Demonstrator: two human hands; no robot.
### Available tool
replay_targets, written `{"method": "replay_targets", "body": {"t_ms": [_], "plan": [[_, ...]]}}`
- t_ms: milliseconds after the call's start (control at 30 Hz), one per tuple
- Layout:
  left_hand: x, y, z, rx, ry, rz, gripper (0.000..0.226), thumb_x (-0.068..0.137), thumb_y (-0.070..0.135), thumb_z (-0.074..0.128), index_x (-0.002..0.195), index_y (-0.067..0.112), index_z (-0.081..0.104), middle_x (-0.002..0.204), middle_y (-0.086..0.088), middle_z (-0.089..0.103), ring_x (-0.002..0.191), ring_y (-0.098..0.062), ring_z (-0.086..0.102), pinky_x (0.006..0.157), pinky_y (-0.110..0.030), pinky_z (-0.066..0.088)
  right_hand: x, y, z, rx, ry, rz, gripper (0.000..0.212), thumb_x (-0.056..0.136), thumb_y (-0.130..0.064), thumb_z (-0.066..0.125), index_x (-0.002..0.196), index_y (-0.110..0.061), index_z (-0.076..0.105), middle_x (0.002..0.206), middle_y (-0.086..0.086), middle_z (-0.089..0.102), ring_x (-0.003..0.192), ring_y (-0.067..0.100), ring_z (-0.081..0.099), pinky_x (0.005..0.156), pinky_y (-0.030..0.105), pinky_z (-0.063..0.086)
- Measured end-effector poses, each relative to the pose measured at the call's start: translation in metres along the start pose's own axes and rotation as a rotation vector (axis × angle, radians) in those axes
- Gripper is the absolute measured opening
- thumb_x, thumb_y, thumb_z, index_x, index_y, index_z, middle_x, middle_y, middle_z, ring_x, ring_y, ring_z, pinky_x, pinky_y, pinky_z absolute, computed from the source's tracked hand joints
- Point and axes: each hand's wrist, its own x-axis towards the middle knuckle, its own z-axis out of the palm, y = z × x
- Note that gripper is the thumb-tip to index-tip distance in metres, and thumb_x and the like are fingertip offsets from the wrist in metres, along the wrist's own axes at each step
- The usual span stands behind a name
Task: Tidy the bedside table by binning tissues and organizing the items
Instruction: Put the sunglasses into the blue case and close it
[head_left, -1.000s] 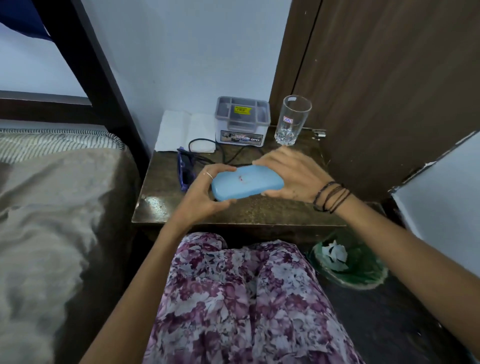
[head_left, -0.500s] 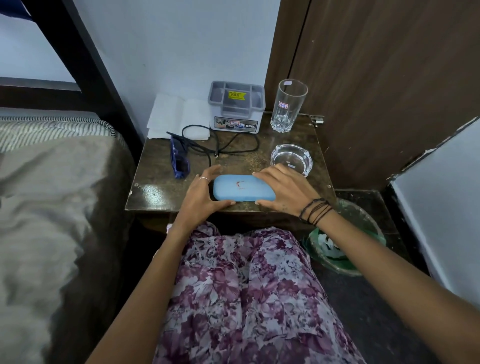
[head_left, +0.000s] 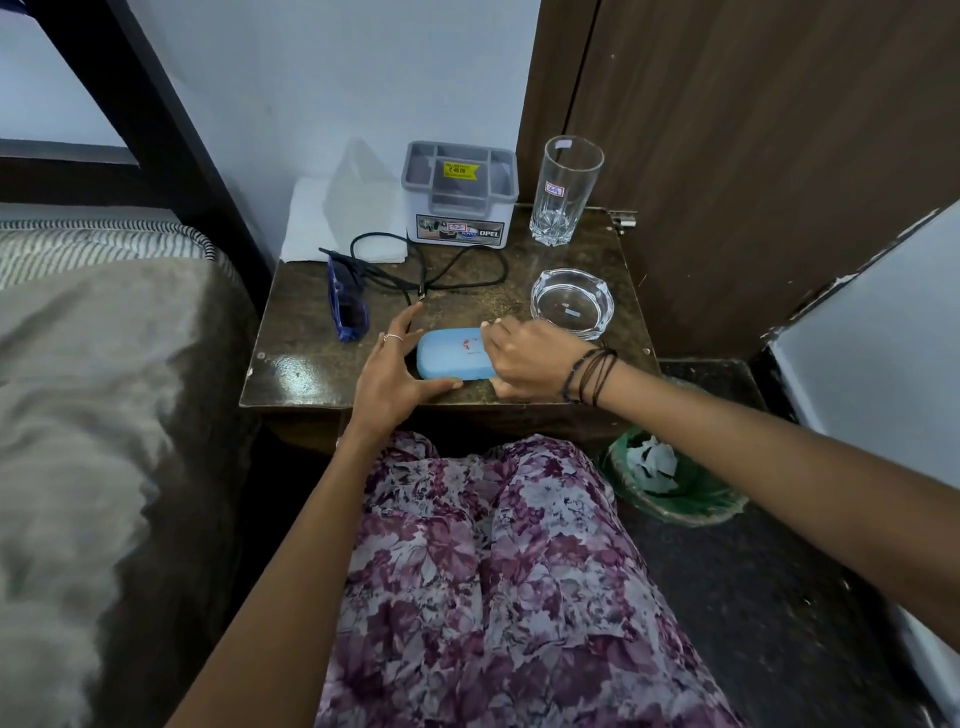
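A light blue glasses case (head_left: 451, 354) lies shut on the brown bedside table (head_left: 301, 364), near its front edge. My left hand (head_left: 395, 369) cups the case's left end, thumb along the front. My right hand (head_left: 524, 358) grips its right end from above. Blue sunglasses (head_left: 347, 306) lie to the left of the case. A black cable (head_left: 457, 270) loops behind them. A grey organizer box (head_left: 460, 195) stands at the back, white folded tissues (head_left: 343, 223) to its left. A green bin (head_left: 675, 478) on the floor holds crumpled tissues (head_left: 652, 462).
A tall empty glass (head_left: 563, 189) stands at the back right of the table, a clear glass ashtray (head_left: 571, 304) in front of it. A bed (head_left: 104, 415) borders the left. A brown door (head_left: 753, 156) rises behind the table. My floral-clad lap (head_left: 493, 571) fills the foreground.
The blue case came down from mid-air onto the table near its front edge. Both hands stayed on it, and the ashtray came into view behind my right hand.
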Motion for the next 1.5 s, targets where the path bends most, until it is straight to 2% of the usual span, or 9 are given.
{"method": "replay_targets", "body": {"t_ms": [100,267,400,467,667,833,967,1167,1500], "plan": [[-0.001,0.003,0.0,-0.028,-0.001,-0.017,0.101,0.056,0.04,0.084,0.138,0.04,0.024,0.131,-0.001,0.059,0.127,-0.02,0.047,0.103,-0.049,0.041,0.004,0.008,-0.002,0.132,0.0,0.02,0.052,0.091,-0.033,0.039,0.122,0.008,0.045,0.122,0.02,0.054,0.103,0.03,0.056,0.073,0.036,0.05],[-0.001,0.005,-0.002,-0.02,-0.031,0.001,0.106,0.048,0.054,0.078,0.137,0.046,0.02,0.133,0.005,0.056,0.132,-0.023,0.042,0.103,-0.054,0.04,0.001,0.027,-0.007,0.29,-0.041,0.04,0.056,0.092,-0.042,0.042,0.13,0.0,0.042,0.117,0.017,0.058,0.102,0.031,0.056,0.074,0.037,0.046],[-0.002,0.004,-0.004,-0.018,-0.028,0.017,0.111,0.051,0.051,0.081,0.14,0.048,0.014,0.129,0.026,0.044,0.137,-0.025,0.038,0.106,-0.055,0.038,0.003,0.045,-0.014,0.574,0.018,0.108,0.05,0.092,-0.038,0.047,0.13,-0.007,0.035,0.062,0.005,0.047,0.053,0.023,0.046,0.05,0.031,0.032],[0.0,0.003,-0.004,-0.011,-0.03,0.043,0.114,0.053,0.047,0.082,0.141,0.048,0.01,0.131,0.023,0.048,0.137,-0.026,0.038,0.107,-0.056,0.035,0.005,0.055,-0.016,0.635,0.035,0.189,0.041,0.095,-0.037,0.042,0.122,-0.006,0.037,0.056,-0.001,0.038,0.047,0.018,0.036,0.049,0.03,0.025],[0.003,0.004,-0.002,0.023,-0.027,0.036,0.114,0.049,0.059,0.074,0.14,0.055,0.006,0.138,0.013,0.052,0.136,-0.022,0.04,0.103,-0.054,0.04,0.025,0.061,-0.008,0.675,0.178,0.383,0.027,0.095,-0.029,0.047,0.098,-0.006,0.061,0.105,0.012,0.058,0.098,0.028,0.053,0.072,0.032,0.035],[0.006,0.001,0.002,0.058,0.005,0.042,0.114,0.061,0.042,0.082,0.148,0.035,0.009,0.13,0.007,0.061,0.138,-0.023,0.037,0.11,-0.052,0.033,0.042,0.061,-0.028,0.665,0.156,0.479,0.028,0.089,-0.031,0.057,0.094,-0.006,0.069,0.11,0.014,0.054,0.104,0.03,0.05,0.079,0.036,0.038],[0.007,-0.001,0.002,0.095,0.002,0.042,0.114,0.06,0.047,0.08,0.147,0.037,0.007,0.131,0.008,0.059,0.139,-0.029,0.035,0.108,-0.054,0.035,0.071,0.048,-0.055,0.551,0.208,0.286,0.031,0.091,-0.036,0.05,0.107,-0.015,0.068,0.112,0.01,0.055,0.108,0.027,0.048,0.083,0.038,0.042],[0.01,-0.005,0.004,0.177,-0.02,0.023,0.101,0.056,0.057,0.077,0.142,0.025,0.035,0.148,0.012,0.039,0.137,-0.032,0.034,0.104,-0.053,0.039,0.141,0.026,-0.079,0.223,0.127,-0.114,0.028,0.094,-0.017,0.042,0.112,-0.018,0.064,0.12,0.008,0.056,0.117,0.029,0.045,0.087,0.04,0.037],[0.004,0.008,-0.001,0.137,-0.005,0.005,0.111,0.067,0.036,0.08,0.149,0.028,0.006,0.136,0.007,0.056,0.142,-0.026,0.022,0.117,-0.04,0.018,0.184,0.018,-0.087,-0.021,-0.01,-0.372,0.028,0.082,0.01,0.039,0.096,0.004,0.062,0.115,0.021,0.054,0.11,0.035,0.046,0.082,0.044,0.036]]}}
